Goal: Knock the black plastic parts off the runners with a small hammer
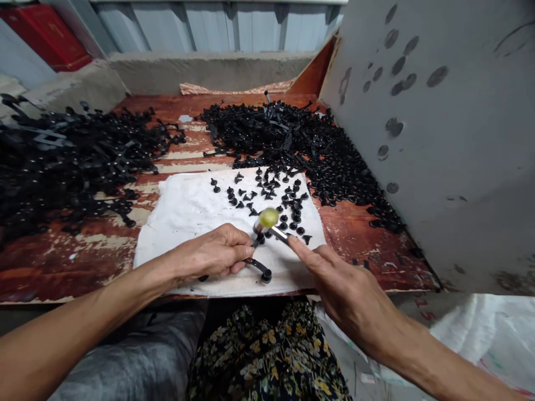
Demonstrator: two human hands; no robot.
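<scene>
Fingers [239, 250] of the left hand [209, 253] curl together around a thin black plastic runner [254, 263], which ends in a round black moulded cap [266, 276] just past the knuckles; the palm hides most of its length. A second small black stud [259, 238] sits just above those fingers, though whether it is joined to the runner is hard to make out. Fingers [301, 250] of the right hand [340, 284] lie extended and close together, their tips touching a steel-shafted tool [279, 234] with a round lime-green knob [268, 218]. The hand's underside and thumb are out of sight, so I cannot tell whether they clamp it. Tool and runner are just beside each other above a white cloth [188, 223], scattered with loose black plastic studs [273, 195]. Tangled black plastic runners form heaps [75, 161] on the left and beyond the cloth [267, 131], on a red-painted, peeling wooden board [62, 267]. A grey panel [422, 111], pitted with dark round marks, stands upright at the right. Floral-patterned trousers [267, 356] show below the board.
</scene>
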